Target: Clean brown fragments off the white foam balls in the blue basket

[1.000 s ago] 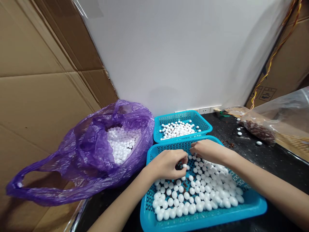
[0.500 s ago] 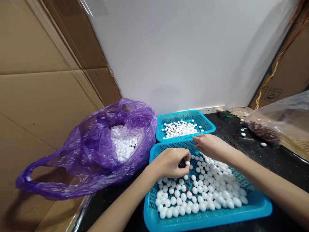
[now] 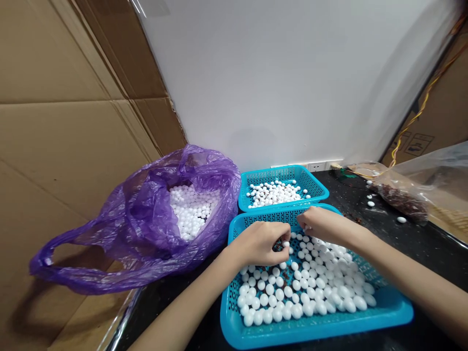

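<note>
the left hand pinches a small glossy white round ball between thumb and finger. the right hand, near it but apart, has its fingers curled; whether they grip anything i cannot tell. beneath both hands lies a turquoise perforated plastic basket with many loose white balls. beyond the hands sits a second turquoise perforated plastic basket, holding more; left of the left hand, a crumpled translucent purple plastic bag.

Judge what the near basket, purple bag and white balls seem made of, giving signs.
Near basket: probably moulded plastic, satin-glossy, with pierced walls.
Purple bag: likely thin, shiny plastic film, crinkled and partly see-through.
White balls: smooth, evenly coloured; perhaps plastic, but hard to tell.
</note>
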